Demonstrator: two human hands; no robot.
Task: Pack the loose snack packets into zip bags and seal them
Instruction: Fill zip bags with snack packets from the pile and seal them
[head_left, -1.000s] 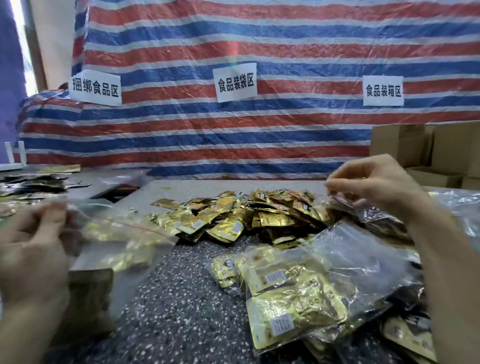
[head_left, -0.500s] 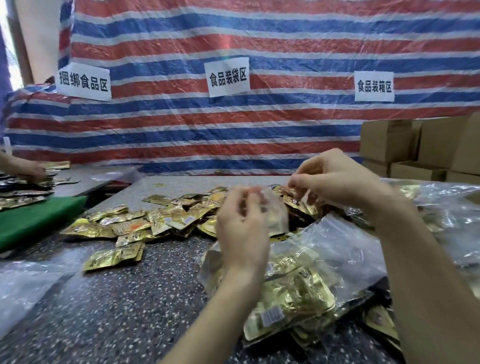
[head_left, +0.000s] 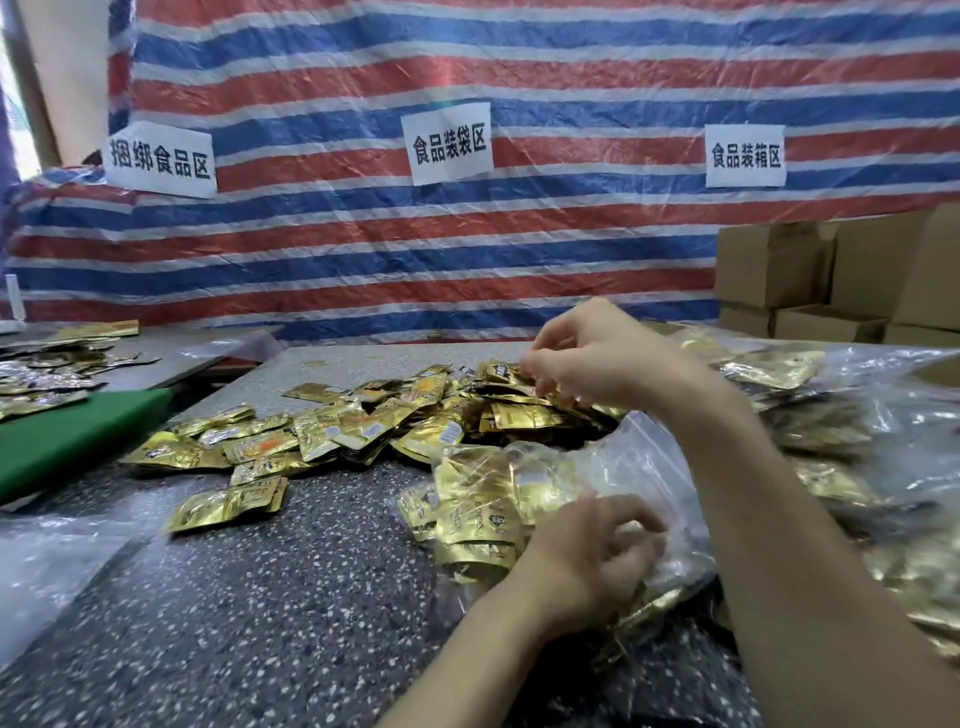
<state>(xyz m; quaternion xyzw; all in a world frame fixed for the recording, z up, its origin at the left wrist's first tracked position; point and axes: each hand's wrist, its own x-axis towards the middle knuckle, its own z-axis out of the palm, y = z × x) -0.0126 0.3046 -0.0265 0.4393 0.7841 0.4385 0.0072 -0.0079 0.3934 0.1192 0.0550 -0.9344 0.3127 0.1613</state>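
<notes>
With the left hand (head_left: 587, 558) gripping the near zip bag (head_left: 649, 467), hold its mouth open while the right hand (head_left: 597, 353), pinching far loose packets (head_left: 363, 431), lifts a small aligned stack.

Left hand (head_left: 587, 561) now lower on the zip bag (head_left: 644, 467), right hand (head_left: 597, 353) down at the loose packets (head_left: 415, 421).

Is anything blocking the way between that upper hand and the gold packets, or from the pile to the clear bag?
Nothing visible. The right hand curls its fingers onto the loose packets, and the zip bag gripped by the left hand lies against them. Its mouth is unclear.
</notes>
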